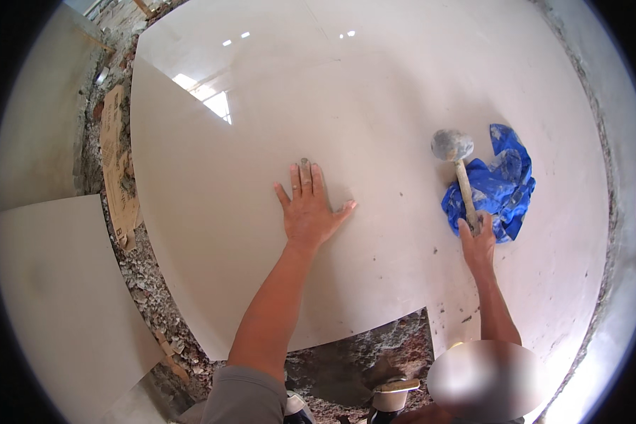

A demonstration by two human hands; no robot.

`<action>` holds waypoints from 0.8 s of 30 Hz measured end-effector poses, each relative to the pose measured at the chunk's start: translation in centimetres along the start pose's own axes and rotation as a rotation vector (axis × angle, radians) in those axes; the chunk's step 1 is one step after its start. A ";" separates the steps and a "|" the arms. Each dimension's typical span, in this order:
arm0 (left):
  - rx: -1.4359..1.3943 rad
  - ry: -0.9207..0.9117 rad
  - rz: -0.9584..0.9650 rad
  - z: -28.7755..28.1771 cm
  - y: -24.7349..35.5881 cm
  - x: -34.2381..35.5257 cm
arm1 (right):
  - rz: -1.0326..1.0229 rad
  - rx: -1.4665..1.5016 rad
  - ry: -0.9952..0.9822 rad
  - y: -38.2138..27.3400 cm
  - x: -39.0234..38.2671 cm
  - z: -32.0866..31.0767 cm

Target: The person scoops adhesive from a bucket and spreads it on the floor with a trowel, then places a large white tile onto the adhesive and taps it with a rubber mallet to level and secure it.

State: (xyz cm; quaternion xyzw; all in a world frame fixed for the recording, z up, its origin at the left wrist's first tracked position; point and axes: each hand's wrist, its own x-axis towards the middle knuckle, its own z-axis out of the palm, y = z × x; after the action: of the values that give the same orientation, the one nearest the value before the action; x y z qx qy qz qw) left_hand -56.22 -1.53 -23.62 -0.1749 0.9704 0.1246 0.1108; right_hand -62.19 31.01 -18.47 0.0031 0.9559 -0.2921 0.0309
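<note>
My left hand (pixel 307 208) lies with fingers spread on a large, glossy, pale tile (pixel 254 113). To its right, my right hand (pixel 480 237) is closed around the wooden handle of a rubber mallet (pixel 465 180). The mallet's grey, dirt-smeared round head points away from me, at the upper left of a crumpled blue cloth (pixel 512 180) on the tile. The handle lies over the cloth, and I cannot tell whether it rests on it.
Rubble (pixel 145 275) and torn cardboard (pixel 113 155) border the tile's left side, beside pale slabs (pixel 49 275). A dark rough gap (pixel 332 367) shows by my feet. A pale strip (pixel 622 297) runs along the right. The lower right is blurred.
</note>
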 end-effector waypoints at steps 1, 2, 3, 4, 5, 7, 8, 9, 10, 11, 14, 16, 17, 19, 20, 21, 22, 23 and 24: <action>0.005 -0.043 -0.016 -0.1 0.1 0.0 | -0.017 0.101 -0.012 -1.2 -0.9 -0.1; 0.004 -0.049 -0.017 -0.4 0.1 0.1 | -0.083 0.113 -0.003 -2.5 -1.2 0.3; 0.005 -0.046 -0.017 -0.6 0.2 0.1 | -0.125 0.152 0.008 -3.9 -1.5 1.0; -0.004 -0.038 -0.012 -0.8 0.2 0.1 | -0.160 0.205 0.024 -5.2 -1.6 2.0; -0.010 -0.027 -0.009 -0.9 0.2 0.0 | -0.225 0.156 -0.007 -6.4 -1.7 3.2; -0.018 -0.015 -0.003 -1.1 0.1 -0.1 | -0.339 0.079 -0.058 -8.3 -1.9 5.6; -0.019 -0.011 0.001 -1.1 0.0 -0.2 | -0.278 0.018 -0.132 -8.8 -2.1 6.2; -0.032 -0.017 0.007 -1.1 0.0 -0.1 | -0.217 -0.044 -0.205 -9.1 -2.0 6.9; -0.020 -0.014 0.001 -1.1 0.0 -0.1 | -0.144 -0.108 -0.265 -9.3 -2.2 7.3; -0.020 -0.019 -0.004 -1.0 0.0 0.0 | -0.164 -0.019 -0.240 -9.3 -2.2 7.5; 0.004 -0.036 -0.014 -1.0 0.0 0.0 | -0.159 0.060 -0.228 -9.1 -2.4 7.2; -0.002 -0.029 -0.008 -1.0 0.1 0.0 | -0.162 -0.117 -0.346 -9.3 -2.4 6.8; -0.013 -0.024 -0.009 -1.1 0.1 0.0 | -0.135 -0.091 -0.325 -9.6 -2.3 6.8; -0.022 -0.029 -0.017 -1.1 0.2 -0.1 | -0.124 0.047 -0.294 -10.5 -1.9 6.8; -0.018 -0.039 -0.018 -1.2 0.2 0.0 | -0.121 0.031 -0.313 -11.2 -1.7 7.1; -0.022 -0.027 -0.014 -1.2 0.2 -0.1 | -0.139 0.035 -0.276 -11.9 -1.5 7.4; -0.010 -0.052 -0.023 -1.3 0.2 0.0 | -0.101 0.008 -0.298 -12.7 -1.2 7.8; -0.010 -0.060 -0.024 -1.3 0.2 -0.1 | -0.164 -0.028 -0.274 -13.3 -0.9 8.3; -0.010 -0.047 -0.020 -1.3 0.2 0.0 | -0.179 -0.092 -0.295 -13.9 0.2 9.0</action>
State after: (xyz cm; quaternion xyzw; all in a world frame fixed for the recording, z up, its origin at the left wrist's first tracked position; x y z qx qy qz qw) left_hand -56.53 -1.70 -22.32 -0.1821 0.9651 0.1324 0.1337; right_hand -62.24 14.41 -18.15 -0.1264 0.9497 -0.2470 0.1449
